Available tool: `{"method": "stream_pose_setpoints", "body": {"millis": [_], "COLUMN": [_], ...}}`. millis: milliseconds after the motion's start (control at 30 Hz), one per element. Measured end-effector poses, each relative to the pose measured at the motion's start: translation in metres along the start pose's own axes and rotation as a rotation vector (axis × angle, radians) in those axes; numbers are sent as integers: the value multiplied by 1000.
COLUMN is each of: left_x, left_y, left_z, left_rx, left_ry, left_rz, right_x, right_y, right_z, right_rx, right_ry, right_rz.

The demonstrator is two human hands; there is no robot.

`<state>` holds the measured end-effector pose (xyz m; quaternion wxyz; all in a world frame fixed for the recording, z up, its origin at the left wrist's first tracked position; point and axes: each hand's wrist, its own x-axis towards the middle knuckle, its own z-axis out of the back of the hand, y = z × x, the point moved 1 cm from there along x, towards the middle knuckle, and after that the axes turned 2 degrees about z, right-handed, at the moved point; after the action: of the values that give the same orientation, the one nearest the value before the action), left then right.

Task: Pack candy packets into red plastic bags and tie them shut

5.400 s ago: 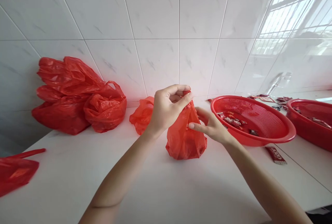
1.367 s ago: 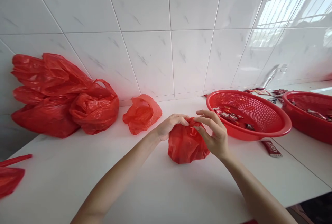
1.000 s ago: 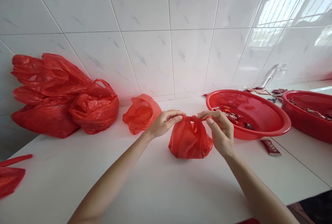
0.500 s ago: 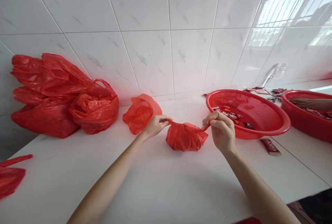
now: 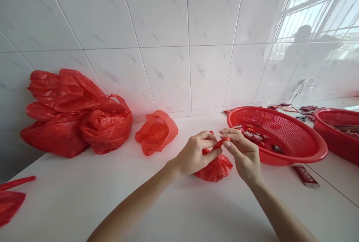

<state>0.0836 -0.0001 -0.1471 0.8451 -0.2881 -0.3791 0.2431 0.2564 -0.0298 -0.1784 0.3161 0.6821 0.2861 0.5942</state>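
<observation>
A small red plastic bag (image 5: 215,170) rests on the white table, its body bunched and rounded. Above it, my left hand (image 5: 196,154) pinches the bag's twisted handles between thumb and fingers. My right hand (image 5: 243,154) grips the tip of a handle from the other side, thumb against fingertips. Both hands meet over the bag's gathered top, so part of the bag is hidden behind my left fingers. What lies inside the bag cannot be made out.
A red basket (image 5: 276,159) with several small packets stands right of my hands. A dark red packet (image 5: 305,176) lies before it. Farther right is a second red basket (image 5: 336,137). Filled red bags (image 5: 61,122) pile up at left, beside a loose red bag (image 5: 157,131).
My hands have come together from either side of the bag, bringing its stretched handles into one twist above it. The view has shifted slightly.
</observation>
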Motion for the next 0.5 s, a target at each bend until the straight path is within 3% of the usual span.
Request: {"method": "stream_pose_setpoints", "body": {"millis": [233, 333, 500], "left_x": [8, 11, 15], "left_y": [-1, 2, 13], "left_z": [7, 9, 16], "left_rx": [-207, -241, -274], "left_ry": [-100, -162, -289], "left_rz": [63, 89, 135], "right_x": [4, -1, -7], "right_y": [-23, -34, -39], "right_z": [-8, -14, -21], "right_rx": [132, 94, 94], "right_ry": [542, 607, 606], "right_rz": [-302, -404, -529]}}
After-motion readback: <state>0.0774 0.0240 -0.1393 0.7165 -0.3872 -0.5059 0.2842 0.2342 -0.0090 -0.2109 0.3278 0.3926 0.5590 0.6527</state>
